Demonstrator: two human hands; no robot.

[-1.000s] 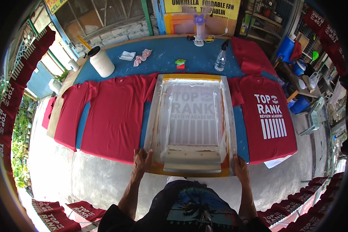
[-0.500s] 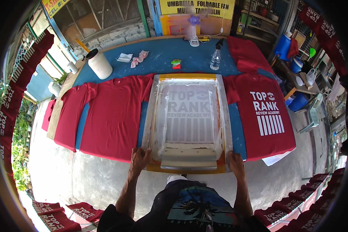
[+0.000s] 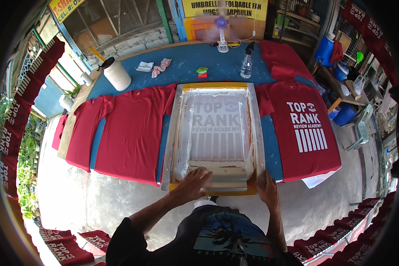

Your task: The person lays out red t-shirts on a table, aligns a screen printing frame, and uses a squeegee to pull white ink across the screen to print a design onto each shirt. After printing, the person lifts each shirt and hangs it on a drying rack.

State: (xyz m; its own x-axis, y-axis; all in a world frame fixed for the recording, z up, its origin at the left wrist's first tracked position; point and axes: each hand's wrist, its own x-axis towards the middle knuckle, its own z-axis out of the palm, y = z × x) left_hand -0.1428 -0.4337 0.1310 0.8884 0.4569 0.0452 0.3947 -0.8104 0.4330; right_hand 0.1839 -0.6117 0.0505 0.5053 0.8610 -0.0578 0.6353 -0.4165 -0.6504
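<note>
While your right hand [image 3: 267, 188], fingers partly curled, is at the near right side of the rectangular, grey-rimmed mesh screen [image 3: 259, 128], your left hand [image 3: 189, 185], fingers loosely spread, is over the left end of the wide silver metal squeegee [image 3: 229, 181]; I cannot tell whether it touches, or how firmly the right grips. The squeegee lies inside the screen's near end. Blue tabletop [image 3: 181, 62] spreads beneath the screen; a plain dark-red T-shirt [image 3: 131, 133] lies left of it.
</note>
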